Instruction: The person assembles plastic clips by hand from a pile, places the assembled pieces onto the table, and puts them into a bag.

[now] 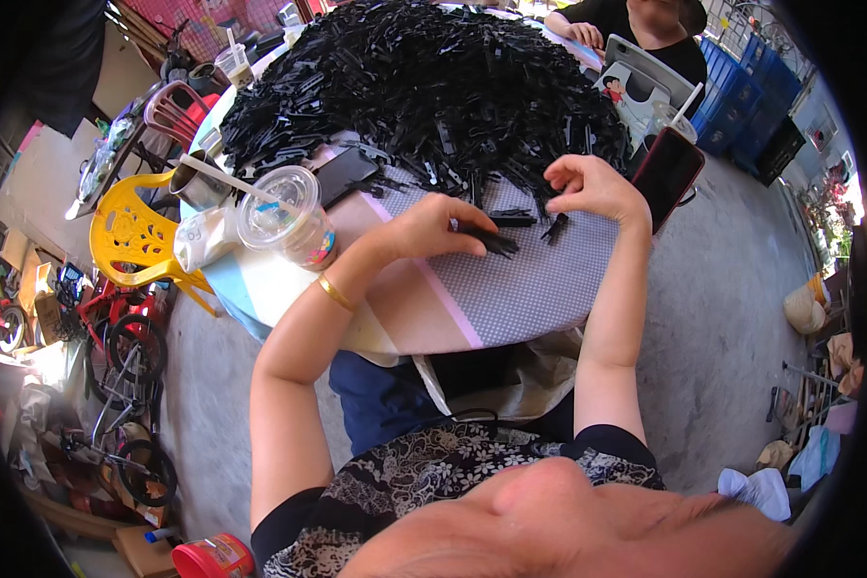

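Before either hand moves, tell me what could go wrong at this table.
The lidded plastic cup stands close to the left hand's forearm, so pulling back with the black pieces in its grip might tip it. The red-edged phone sits near the table's edge beside the right hand's wrist and could get bumped. Loose bits from the big pile might slide onto the flat-lying phone.
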Demonstrator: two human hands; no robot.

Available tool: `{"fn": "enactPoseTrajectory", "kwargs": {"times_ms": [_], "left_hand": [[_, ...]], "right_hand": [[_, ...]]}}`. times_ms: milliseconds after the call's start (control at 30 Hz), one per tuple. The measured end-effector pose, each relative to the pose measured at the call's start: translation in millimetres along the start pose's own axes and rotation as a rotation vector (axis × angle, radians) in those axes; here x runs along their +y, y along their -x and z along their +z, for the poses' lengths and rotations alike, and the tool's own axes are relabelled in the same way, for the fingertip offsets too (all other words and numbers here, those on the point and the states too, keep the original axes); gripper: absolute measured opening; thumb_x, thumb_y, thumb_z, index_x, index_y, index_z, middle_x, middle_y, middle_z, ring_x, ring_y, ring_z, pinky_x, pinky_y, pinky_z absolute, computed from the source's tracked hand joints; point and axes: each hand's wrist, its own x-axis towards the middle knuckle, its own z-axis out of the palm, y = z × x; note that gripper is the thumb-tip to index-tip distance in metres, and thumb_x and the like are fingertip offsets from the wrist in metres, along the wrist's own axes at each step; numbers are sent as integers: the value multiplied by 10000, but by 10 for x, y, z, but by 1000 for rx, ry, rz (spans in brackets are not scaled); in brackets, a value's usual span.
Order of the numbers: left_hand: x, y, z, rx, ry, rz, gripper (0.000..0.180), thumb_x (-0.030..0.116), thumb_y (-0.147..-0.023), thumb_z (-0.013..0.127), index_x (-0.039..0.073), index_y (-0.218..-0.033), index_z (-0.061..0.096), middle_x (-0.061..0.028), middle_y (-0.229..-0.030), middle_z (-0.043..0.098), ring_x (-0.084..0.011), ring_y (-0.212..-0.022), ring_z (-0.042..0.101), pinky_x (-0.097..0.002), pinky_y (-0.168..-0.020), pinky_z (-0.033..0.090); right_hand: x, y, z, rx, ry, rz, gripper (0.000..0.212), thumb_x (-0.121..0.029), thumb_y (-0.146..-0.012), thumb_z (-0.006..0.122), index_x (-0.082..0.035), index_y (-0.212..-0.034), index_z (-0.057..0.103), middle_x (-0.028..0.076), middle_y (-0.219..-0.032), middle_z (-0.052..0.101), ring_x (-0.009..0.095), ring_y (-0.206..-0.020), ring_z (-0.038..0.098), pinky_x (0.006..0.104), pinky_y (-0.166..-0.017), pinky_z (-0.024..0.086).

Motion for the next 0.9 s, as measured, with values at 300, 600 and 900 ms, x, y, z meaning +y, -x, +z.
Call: {"fn": "enactPoseTrajectory", "kwargs": {"times_ms": [300,600,900], "left_hand": [[26,-135,352,269,-515,200,359,280,-782,650,73,-1074,611,-120,-1030,575,-266,-1008,474,-387,-864,392],[52,-80,188,172,-75,-1,169,185,-775,674,30,-842,671,-90,-775,620,-196,-728,579,-301,-640,459],[-268,-231,154,733,-173,-158,366,201,-876,570,-27,-1157,517,-94,-916,611,-133,-713,591,-236,-643,491]], "right_hand": [[-59,-193,364,32,293,35,371,-80,-569,749,-8,-897,591,106,-769,619,234,-721,612,325,-672,489],[-26,-412,658,227,309,-99,351,-336,-704,688,-70,-918,609,106,-816,647,267,-777,636,340,-688,499],[-21,-518,891,401,392,-436,330,-244,-700,690,-76,-976,624,108,-855,602,289,-816,604,377,-714,500]]}}
